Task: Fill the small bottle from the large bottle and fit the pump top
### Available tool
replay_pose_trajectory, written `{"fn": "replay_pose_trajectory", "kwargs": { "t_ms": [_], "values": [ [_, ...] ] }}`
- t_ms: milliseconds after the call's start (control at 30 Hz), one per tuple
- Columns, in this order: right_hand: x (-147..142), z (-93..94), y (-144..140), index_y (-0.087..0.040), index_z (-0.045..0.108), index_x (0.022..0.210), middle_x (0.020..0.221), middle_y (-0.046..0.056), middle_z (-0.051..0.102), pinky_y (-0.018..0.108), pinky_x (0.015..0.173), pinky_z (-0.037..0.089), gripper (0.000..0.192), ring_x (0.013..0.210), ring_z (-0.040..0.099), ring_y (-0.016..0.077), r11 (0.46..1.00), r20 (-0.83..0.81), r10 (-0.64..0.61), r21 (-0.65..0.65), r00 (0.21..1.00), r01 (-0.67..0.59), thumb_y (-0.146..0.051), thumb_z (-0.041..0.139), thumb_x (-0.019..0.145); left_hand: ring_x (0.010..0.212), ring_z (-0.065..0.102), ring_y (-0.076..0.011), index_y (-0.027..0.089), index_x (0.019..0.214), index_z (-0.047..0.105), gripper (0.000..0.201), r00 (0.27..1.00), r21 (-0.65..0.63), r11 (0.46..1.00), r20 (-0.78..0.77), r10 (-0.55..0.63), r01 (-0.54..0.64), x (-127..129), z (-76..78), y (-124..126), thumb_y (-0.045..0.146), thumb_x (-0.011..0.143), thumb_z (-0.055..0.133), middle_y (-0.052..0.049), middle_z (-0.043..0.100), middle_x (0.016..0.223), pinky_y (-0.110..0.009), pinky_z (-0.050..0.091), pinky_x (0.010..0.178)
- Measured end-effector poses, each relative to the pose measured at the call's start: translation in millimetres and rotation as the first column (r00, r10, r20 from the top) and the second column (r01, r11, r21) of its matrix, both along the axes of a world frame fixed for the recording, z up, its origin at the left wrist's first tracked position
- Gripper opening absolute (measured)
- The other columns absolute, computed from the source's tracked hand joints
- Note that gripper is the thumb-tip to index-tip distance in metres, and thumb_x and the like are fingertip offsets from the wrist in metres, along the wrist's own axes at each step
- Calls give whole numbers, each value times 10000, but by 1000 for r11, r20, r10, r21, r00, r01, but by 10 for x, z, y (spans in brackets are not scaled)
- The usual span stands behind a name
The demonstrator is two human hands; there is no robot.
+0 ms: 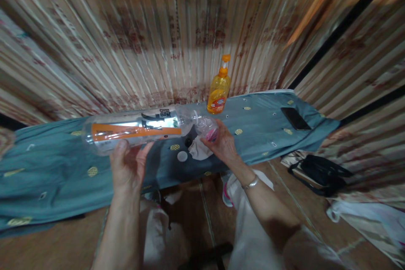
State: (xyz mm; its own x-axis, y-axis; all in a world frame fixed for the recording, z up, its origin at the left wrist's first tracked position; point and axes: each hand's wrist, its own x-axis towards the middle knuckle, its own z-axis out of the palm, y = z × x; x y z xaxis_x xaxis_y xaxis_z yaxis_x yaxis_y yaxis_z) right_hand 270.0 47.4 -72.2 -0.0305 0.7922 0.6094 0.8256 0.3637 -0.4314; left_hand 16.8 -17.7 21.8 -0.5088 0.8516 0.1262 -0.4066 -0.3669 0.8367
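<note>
A large clear plastic bottle with an orange and silver label lies level above the cloth, its mouth pointing right. My left hand supports it from below, fingers curled round its underside. In my right hand is a small clear plastic bottle with a pink label, held against the large bottle's mouth. Whether the two mouths touch or overlap I cannot tell. Below them lie a crumpled white cloth and a round white cap. A small dark round thing shows partly beside the cloth.
An orange pump bottle stands at the back of the teal covered table. A black phone lies toward the right end. On the floor at right is a black bag. Striped curtains hang behind.
</note>
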Motion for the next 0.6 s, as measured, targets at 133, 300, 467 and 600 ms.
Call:
{"fn": "replay_pose_trajectory", "kwargs": {
  "t_ms": [133, 300, 467, 600],
  "values": [
    [7, -11, 4, -126, 454, 1411, 1301, 236, 687, 506, 997, 583, 795, 1205, 687, 356, 1000, -1, 1, 2, 1000, -1, -472, 810, 791, 1179, 674, -357, 291, 721, 690, 280, 1000, 1, 1000, -22, -4, 4, -13, -21, 2, 462, 616, 887, -20, 774, 998, -502, 657, 868],
    [9, -8, 5, -112, 465, 1407, 1309, 248, 682, 515, 1010, 579, 829, 1209, 686, 361, 1000, 3, 7, 11, 1000, -7, -462, 848, 761, 1164, 676, -341, 289, 708, 691, 290, 999, 8, 1000, -35, -28, 29, -33, -25, 2, 468, 609, 896, -31, 769, 971, -474, 662, 855],
    [17, 0, -2, -106, 428, 1451, 1340, 266, 664, 530, 1019, 574, 895, 1241, 670, 368, 1000, 9, 26, -1, 1000, -26, -504, 844, 767, 1008, 719, -300, 286, 735, 702, 347, 1000, 1, 1000, -5, 1, -1, -18, -9, 3, 478, 552, 925, -8, 772, 931, -447, 674, 814],
    [20, 6, -12, -110, 395, 1487, 1383, 268, 640, 544, 1047, 556, 920, 1259, 658, 373, 999, 9, 40, 0, 999, -40, -513, 826, 781, 1004, 718, -302, 263, 760, 710, 376, 999, -6, 999, 28, 32, -32, 12, 11, 3, 459, 531, 935, -22, 775, 944, -447, 676, 792]
  ]
}}
